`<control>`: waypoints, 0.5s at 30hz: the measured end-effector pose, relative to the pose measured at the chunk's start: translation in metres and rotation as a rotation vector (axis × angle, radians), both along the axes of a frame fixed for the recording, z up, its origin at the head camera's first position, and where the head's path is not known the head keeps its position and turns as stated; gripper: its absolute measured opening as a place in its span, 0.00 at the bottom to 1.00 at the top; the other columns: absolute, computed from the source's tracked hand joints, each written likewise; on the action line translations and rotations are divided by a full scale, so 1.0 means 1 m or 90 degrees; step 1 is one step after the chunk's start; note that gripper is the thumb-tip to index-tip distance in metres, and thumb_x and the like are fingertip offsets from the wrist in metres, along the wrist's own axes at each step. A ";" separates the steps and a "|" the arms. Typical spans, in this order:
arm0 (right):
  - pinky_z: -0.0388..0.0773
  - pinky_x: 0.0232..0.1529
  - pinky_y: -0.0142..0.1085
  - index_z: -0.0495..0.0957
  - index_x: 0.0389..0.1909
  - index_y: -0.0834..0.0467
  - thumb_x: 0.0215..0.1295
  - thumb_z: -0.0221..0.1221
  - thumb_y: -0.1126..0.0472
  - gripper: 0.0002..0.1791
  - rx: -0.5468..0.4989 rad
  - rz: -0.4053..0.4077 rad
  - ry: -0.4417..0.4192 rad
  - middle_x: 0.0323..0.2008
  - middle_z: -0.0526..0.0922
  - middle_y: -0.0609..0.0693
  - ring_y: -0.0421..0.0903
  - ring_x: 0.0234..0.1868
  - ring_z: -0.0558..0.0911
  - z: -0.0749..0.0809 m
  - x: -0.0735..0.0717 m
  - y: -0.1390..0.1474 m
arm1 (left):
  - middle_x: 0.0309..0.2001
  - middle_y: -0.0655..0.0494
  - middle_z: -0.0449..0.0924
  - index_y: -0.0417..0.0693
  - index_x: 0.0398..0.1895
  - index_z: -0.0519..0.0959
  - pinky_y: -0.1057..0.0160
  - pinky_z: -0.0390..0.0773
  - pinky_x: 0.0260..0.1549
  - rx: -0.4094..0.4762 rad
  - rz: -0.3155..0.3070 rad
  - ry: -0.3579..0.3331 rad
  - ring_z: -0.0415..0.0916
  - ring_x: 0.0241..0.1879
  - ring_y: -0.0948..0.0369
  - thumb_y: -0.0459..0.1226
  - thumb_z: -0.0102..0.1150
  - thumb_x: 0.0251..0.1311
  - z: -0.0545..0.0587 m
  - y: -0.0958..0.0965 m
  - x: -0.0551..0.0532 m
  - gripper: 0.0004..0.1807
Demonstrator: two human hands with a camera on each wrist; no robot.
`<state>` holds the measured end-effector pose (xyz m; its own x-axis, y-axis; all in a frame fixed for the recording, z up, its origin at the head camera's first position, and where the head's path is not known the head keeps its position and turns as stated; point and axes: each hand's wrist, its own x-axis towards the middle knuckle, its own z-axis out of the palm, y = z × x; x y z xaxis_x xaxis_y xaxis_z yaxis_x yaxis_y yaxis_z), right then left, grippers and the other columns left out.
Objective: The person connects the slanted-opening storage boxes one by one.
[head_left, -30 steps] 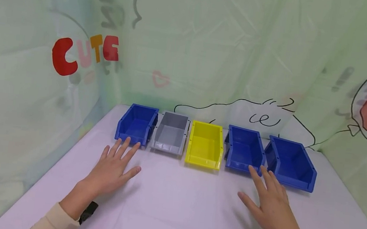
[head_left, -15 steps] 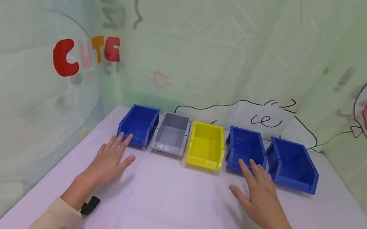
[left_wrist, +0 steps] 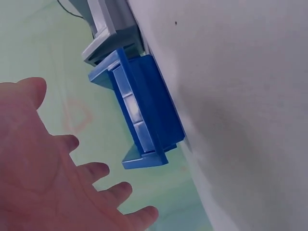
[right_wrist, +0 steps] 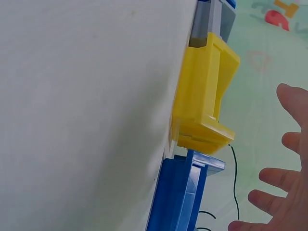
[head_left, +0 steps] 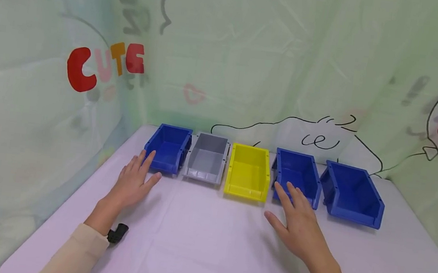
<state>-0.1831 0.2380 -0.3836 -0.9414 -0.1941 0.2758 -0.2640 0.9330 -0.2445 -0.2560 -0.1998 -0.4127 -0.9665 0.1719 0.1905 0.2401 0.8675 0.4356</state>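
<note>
My left hand (head_left: 132, 186) hovers over the table with its fingers spread, holding nothing. Its fingertips overlap the front of the leftmost blue bin (head_left: 168, 149) in the head view. In the left wrist view that blue bin (left_wrist: 144, 106) stands beyond the fingers. My right hand (head_left: 301, 225), fingers also spread and holding nothing, hovers before the blue bin (head_left: 297, 173) right of the yellow bin (head_left: 248, 173). The right wrist view shows the yellow bin (right_wrist: 197, 91) and that blue bin (right_wrist: 175, 195) apart from the hand.
A grey bin (head_left: 206, 157) stands between the left blue bin and the yellow one. Another blue bin (head_left: 351, 192) ends the row at the right. The white-covered table (head_left: 200, 241) meets a printed green curtain (head_left: 259, 60) behind the bins.
My right hand has moved left, from before the gap between the right-hand blue bins to the inner one. My left hand has shifted slightly forward. The bins stay in place.
</note>
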 end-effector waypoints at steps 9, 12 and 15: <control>0.59 0.68 0.74 0.52 0.83 0.48 0.71 0.61 0.44 0.45 -0.016 0.004 -0.002 0.81 0.53 0.64 0.70 0.79 0.54 0.002 -0.008 -0.014 | 0.83 0.31 0.36 0.45 0.85 0.41 0.25 0.42 0.73 0.052 0.022 -0.014 0.36 0.80 0.29 0.56 0.39 0.80 -0.004 -0.007 -0.016 0.42; 0.59 0.70 0.73 0.53 0.83 0.48 0.71 0.61 0.44 0.44 -0.020 0.014 0.003 0.81 0.53 0.64 0.69 0.79 0.54 0.002 -0.011 -0.022 | 0.83 0.30 0.33 0.46 0.85 0.40 0.25 0.43 0.73 0.079 0.027 -0.029 0.36 0.79 0.28 0.55 0.38 0.80 -0.006 -0.006 -0.022 0.42; 0.60 0.71 0.71 0.53 0.83 0.47 0.72 0.61 0.45 0.44 -0.027 0.032 0.012 0.81 0.53 0.64 0.68 0.79 0.55 0.003 -0.014 -0.031 | 0.83 0.31 0.31 0.48 0.85 0.38 0.25 0.45 0.73 0.107 0.042 -0.054 0.36 0.79 0.27 0.56 0.36 0.80 -0.009 -0.007 -0.028 0.42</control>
